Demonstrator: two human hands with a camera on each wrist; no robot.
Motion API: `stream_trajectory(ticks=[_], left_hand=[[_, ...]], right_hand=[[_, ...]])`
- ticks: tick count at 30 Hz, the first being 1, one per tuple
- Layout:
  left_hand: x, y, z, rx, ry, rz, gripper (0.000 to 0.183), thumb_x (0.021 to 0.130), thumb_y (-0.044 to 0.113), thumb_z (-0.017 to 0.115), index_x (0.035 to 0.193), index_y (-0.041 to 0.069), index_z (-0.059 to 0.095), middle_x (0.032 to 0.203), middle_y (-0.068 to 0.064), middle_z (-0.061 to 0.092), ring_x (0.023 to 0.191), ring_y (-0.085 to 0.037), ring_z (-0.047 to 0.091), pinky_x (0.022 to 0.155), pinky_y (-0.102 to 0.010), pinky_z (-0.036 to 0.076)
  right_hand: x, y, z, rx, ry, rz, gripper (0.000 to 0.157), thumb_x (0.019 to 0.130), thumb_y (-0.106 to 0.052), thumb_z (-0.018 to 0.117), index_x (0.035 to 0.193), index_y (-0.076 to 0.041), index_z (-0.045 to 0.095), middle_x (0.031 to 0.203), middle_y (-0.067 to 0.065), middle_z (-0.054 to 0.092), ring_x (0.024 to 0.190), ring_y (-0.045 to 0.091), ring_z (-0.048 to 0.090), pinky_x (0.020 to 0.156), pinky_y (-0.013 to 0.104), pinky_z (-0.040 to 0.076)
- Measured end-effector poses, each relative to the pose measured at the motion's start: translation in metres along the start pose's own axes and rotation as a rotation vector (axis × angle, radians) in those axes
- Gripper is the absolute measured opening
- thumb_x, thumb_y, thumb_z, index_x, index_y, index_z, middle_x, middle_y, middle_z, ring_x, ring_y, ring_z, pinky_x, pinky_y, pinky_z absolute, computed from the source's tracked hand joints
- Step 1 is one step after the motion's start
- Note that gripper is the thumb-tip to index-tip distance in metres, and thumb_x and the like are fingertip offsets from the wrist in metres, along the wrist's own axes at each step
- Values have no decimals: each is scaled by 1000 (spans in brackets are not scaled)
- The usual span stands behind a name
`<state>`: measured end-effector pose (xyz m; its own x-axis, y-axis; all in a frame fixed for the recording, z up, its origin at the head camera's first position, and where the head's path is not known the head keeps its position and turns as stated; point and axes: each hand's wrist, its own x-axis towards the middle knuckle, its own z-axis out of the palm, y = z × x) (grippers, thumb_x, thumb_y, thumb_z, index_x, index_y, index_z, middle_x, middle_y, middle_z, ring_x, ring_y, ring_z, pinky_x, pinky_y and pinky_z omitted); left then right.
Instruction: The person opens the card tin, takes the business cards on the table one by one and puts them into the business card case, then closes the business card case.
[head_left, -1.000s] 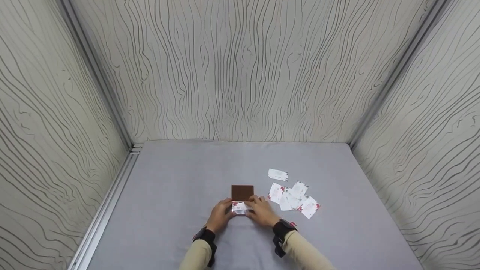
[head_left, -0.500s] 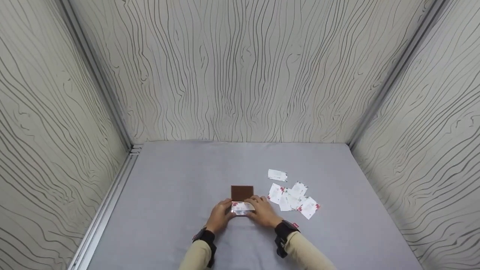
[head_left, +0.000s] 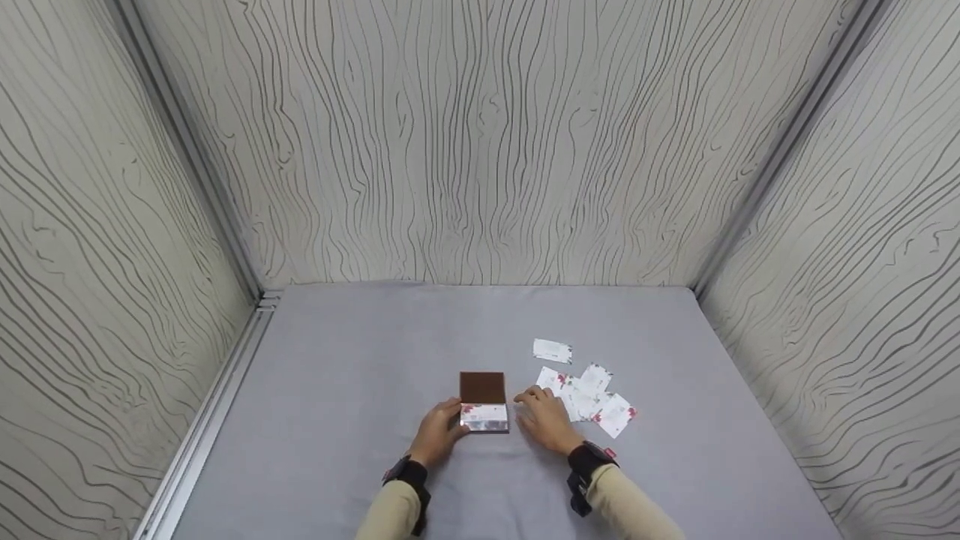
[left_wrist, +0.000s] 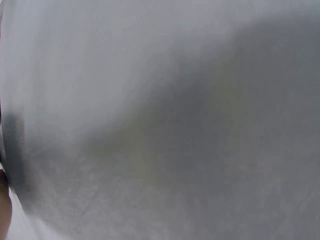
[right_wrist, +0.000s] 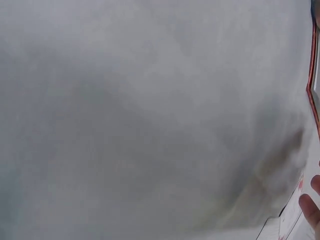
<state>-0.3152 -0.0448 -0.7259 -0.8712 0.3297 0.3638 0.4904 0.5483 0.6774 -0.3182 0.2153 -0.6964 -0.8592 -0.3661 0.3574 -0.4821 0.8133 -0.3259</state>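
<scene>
Covering the whole work surface, a grey desk enclosed by wood-grain walls carries every item close to the person's near edge, within easy reach of both forearms. At centre lies an open card case: its brown lid is folded back flat away from the person, so that the silvery tray with a printed card on top faces upward and can be reached from above. The left hand rests against the left edge of the case, its fingers curved onto that edge, apparently steadying the case so that it does not slide on the smooth cloth; whether the thumb closes underneath cannot be told. The right hand lies just right of the case and apart from it, fingers spread and relaxed, holding nothing, between the case and a loose heap of white cards with red marks. The heap overlaps untidily at its middle, while a single card lies slightly apart beyond it. Both wrist views show little but blurred grey cloth; the right wrist view catches fingertips beside card edges at its lower corner.
</scene>
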Motion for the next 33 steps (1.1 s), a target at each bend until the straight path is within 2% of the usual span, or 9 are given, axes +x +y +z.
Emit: stream_trajectory(ticks=[4, 10, 22, 29, 33], left_hand=[[0, 0, -1, 9, -7, 5, 41, 84, 5, 75, 118, -14, 63, 125, -28, 61, 120, -45, 55, 103, -55, 43], [1, 3, -2, -6, -31, -37, 42, 83, 6, 76, 119, -12, 64, 127, -28, 60, 122, -45, 54, 103, -56, 42], [-1, 3, -2, -7, 40, 61, 41, 81, 1, 75, 116, -16, 63, 122, -33, 60, 116, -48, 56, 98, -57, 46], [0, 2, -1, -14, -2, -9, 43, 84, 4, 75, 120, -15, 62, 126, -30, 60, 120, -47, 54, 102, -58, 42], [0, 0, 0, -9, -17, -17, 44, 84, 6, 75, 120, -15, 62, 128, -29, 59, 122, -45, 54, 104, -56, 42]], right_hand=[[-5, 8, -6, -11, 4, 46, 20, 88, -10, 71, 107, -5, 68, 106, 11, 60, 99, 32, 56, 78, 49, 48], [-14, 25, -16, -22, 15, 84, 20, 88, -8, 71, 107, -5, 67, 106, 12, 60, 98, 34, 56, 77, 50, 47], [-41, 62, -38, -54, 60, 157, 20, 83, -5, 74, 101, -3, 67, 102, 13, 59, 97, 38, 57, 75, 54, 48], [-54, 78, -48, -78, 80, 187, 23, 81, -4, 74, 102, -2, 66, 101, 14, 59, 93, 37, 58, 74, 54, 48], [-60, 84, -53, -92, 61, 236, 26, 82, -6, 74, 106, -1, 65, 106, 17, 59, 96, 38, 56, 76, 55, 47]])
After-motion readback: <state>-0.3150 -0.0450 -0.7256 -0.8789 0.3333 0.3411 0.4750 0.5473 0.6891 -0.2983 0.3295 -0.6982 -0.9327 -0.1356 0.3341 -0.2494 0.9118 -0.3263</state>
